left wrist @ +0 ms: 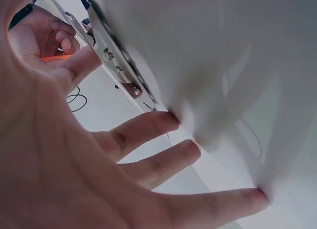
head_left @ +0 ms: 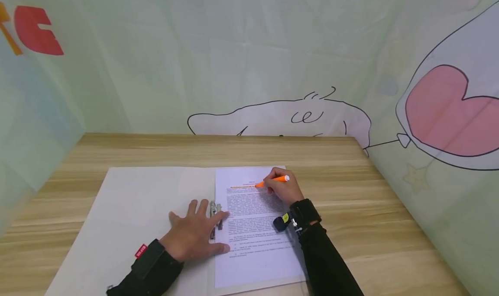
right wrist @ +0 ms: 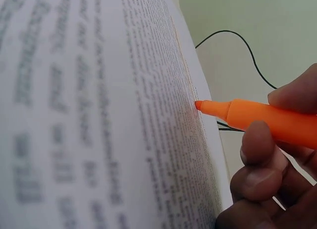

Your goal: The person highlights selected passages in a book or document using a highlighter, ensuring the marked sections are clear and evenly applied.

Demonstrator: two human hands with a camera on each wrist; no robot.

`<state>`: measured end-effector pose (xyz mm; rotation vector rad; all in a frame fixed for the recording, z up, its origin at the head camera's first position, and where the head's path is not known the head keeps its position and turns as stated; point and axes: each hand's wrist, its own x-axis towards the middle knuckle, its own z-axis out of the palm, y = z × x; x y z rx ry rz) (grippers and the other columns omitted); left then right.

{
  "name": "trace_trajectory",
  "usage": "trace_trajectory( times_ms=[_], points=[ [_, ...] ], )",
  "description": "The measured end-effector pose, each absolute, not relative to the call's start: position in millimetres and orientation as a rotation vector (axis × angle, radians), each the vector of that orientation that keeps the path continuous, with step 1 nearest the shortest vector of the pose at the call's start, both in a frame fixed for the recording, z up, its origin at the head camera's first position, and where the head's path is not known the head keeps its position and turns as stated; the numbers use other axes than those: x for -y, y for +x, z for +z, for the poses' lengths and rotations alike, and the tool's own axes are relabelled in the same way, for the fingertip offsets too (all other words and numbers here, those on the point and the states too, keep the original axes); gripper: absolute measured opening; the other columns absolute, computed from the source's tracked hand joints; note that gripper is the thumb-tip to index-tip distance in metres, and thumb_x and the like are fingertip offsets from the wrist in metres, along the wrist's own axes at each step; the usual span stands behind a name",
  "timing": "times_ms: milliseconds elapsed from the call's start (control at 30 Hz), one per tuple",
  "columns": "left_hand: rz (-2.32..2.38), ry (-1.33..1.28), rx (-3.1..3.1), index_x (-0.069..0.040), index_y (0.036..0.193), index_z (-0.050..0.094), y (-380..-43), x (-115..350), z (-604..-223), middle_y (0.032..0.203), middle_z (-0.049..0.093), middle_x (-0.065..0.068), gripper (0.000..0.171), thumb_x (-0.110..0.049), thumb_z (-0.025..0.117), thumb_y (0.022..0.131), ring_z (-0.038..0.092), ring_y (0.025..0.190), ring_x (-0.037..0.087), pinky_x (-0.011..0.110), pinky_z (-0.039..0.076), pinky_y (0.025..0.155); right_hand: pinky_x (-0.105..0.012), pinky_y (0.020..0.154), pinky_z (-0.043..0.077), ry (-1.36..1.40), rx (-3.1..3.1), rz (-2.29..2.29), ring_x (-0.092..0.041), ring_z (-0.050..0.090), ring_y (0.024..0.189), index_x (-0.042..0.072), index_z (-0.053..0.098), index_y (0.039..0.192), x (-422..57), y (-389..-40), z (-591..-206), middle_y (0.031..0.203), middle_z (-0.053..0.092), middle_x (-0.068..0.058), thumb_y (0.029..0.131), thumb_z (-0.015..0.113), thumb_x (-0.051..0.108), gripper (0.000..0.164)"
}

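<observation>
An orange highlighter is pinched in my right hand near the top of a printed sheet. Its tip touches the paper at the end of an orange line drawn across an upper row of text; the right wrist view shows the highlighter meeting the page. My left hand rests spread over the open white folder, its thumb and index finger reaching onto the sheet's left edge. Beside those fingers lies the folder's metal clip, partly covered by the hand. Fingertips press the folder in the left wrist view.
Under the folder is a wood-grain table, with its far edge against a pale printed fabric wall. Black straps with a small device circle the wrists.
</observation>
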<state>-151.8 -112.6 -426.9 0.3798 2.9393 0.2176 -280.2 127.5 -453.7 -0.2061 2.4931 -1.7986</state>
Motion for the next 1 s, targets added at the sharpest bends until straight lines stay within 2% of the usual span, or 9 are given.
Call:
trace_trajectory(
  times_ms=[233, 367, 533, 1000],
  points=[
    [0.219, 0.374, -2.934, -0.035, 0.136, 0.060, -150.7, 113.5, -426.0, 0.122, 0.052, 0.014, 0.080, -0.069, 0.078, 0.065, 0.046, 0.115, 0.040, 0.088, 0.035, 0.080, -0.022, 0.051, 0.034, -0.195, -2.490, -1.747, -0.017, 0.052, 0.056, 0.002, 0.077, 0.086, -126.4, -279.9, -451.2, 0.060, 0.059, -0.007, 0.088, 0.067, 0.008, 0.012],
    [0.219, 0.370, -2.928, -0.034, 0.136, 0.059, -151.8, 112.9, -427.7, 0.122, 0.052, 0.014, 0.080, -0.069, 0.078, 0.066, 0.045, 0.116, 0.040, 0.088, 0.036, 0.081, -0.022, 0.050, 0.037, -0.218, -2.490, -1.736, -0.016, 0.052, 0.055, 0.001, 0.077, 0.084, -127.2, -281.1, -452.7, 0.059, 0.060, -0.007, 0.086, 0.069, 0.008, 0.011],
    [0.203, 0.367, -2.935, -0.035, 0.136, 0.059, -151.7, 113.0, -428.5, 0.121, 0.052, 0.013, 0.081, -0.070, 0.078, 0.065, 0.045, 0.115, 0.039, 0.088, 0.036, 0.081, -0.022, 0.051, 0.042, -0.255, -2.513, -1.670, -0.015, 0.055, 0.056, 0.006, 0.077, 0.084, -129.1, -283.6, -454.4, 0.062, 0.062, -0.005, 0.085, 0.072, 0.010, 0.006],
    [0.194, 0.370, -2.944, -0.033, 0.136, 0.059, -153.7, 110.0, -429.0, 0.123, 0.051, 0.015, 0.081, -0.070, 0.077, 0.065, 0.045, 0.116, 0.039, 0.088, 0.037, 0.078, -0.023, 0.053, 0.044, -0.196, -2.515, -1.643, -0.016, 0.056, 0.059, 0.010, 0.079, 0.086, -133.1, -287.5, -456.2, 0.064, 0.064, -0.002, 0.086, 0.073, 0.012, 0.006]
  ],
)
